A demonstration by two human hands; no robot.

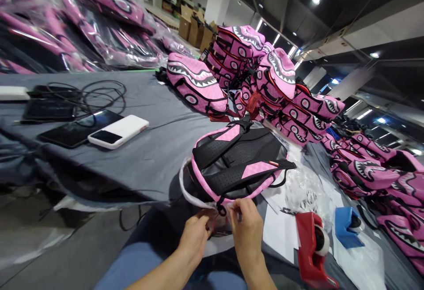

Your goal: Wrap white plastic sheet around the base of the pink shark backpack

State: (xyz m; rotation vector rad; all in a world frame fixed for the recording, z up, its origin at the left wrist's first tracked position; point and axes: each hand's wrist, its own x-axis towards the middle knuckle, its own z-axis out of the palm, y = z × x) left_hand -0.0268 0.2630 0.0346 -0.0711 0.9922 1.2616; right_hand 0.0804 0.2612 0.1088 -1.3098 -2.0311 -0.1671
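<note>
1. a pink backpack (236, 160) lies back-side up at the near edge of the grey surface (159, 148), partly in a clear bag (190, 193).
2. the left hand (195, 237) and right hand (247, 228) meet at the backpack's near end, fingers pinched on the bag's edge.
3. a red tape dispenser (311, 250) sits just right of the right hand, a blue one (346, 226) beyond it.
4. a white phone (118, 132) and dark tablet (77, 129) lie to the left, cables (99, 91) behind them.
5. more pink shark-mouth backpacks (265, 78) are piled behind.

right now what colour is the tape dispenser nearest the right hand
Red, beside the right hand; the tape dispenser shows in the head view.
</note>
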